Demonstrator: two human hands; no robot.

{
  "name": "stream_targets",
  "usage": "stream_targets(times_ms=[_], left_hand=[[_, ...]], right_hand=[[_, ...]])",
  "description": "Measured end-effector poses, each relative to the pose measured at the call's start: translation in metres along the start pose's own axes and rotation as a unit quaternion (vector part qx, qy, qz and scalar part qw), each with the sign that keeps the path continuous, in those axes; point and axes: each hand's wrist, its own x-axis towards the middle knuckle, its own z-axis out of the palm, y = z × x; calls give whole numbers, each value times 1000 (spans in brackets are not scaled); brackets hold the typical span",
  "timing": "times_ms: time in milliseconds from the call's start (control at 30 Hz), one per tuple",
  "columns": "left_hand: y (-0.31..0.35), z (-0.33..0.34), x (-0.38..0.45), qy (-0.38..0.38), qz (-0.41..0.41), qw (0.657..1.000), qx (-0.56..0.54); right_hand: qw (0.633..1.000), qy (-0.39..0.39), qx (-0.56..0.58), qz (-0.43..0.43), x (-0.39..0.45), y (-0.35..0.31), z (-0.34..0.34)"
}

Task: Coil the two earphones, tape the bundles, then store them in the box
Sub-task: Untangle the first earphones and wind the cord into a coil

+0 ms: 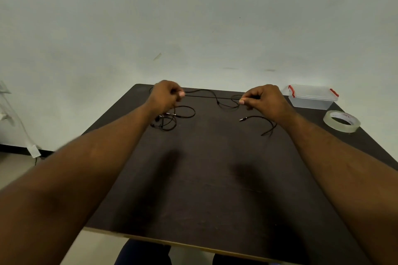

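My left hand [165, 95] and right hand [263, 99] each pinch one earphone cable [212, 97], stretched taut between my fingers above the tabletop [215, 178]. The other earphone [172, 118] lies loosely looped just below my left fingers. Right of my right fingers sit the lidded box [312, 98] and tape roll [342, 121].

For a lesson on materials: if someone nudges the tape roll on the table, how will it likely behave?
The tape roll lies flat on its side, so it would probably slide rather than roll. It looks like a thin, hollow ring, so probably light. Stood on edge, it could well roll off the table.
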Motion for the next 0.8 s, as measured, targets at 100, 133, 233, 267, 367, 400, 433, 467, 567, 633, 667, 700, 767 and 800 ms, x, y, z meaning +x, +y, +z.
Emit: stream_targets(times_ms=[100,133,233,267,367,400,433,467,567,633,667,700,767,800], left_hand=[[-27,-22,1,31,-35,999,-14],[-34,-30,1,40,-44,998,-13],[-51,-48,0,59,-67,996,-6],[-56,-53,-1,64,-74,995,-4],[-66,-54,-6,65,-87,994,16],[-65,-48,-6,53,-95,994,29],[-62,-41,-8,25,-106,993,34],[-55,-31,-10,-8,-118,992,33],[-20,5,-12,-100,-112,989,-7],[10,28,-12,-120,-67,989,-60],[24,39,-11,-130,-46,986,-93],[37,48,-11,-140,-33,982,-124],[57,62,-12,-153,-26,972,-178],[64,68,-12,-155,-25,968,-193]], right_hand=[[1000,-1,11,11,-2,6,-10],[1000,4,14,11,-4,8,-12],[999,25,-5,20,-11,21,-20],[999,26,-8,28,-14,26,-22],[999,21,3,44,-18,33,-20],[999,26,9,44,-17,33,-17],[998,35,17,42,-16,32,-13],[998,43,22,37,-15,29,-9],[999,34,12,19,-13,20,3],[999,26,15,11,-11,14,12],[999,27,15,8,-9,12,15],[1000,27,13,5,-8,9,18],[1000,20,7,-5,-6,5,20],[1000,17,4,-11,-6,4,21]])
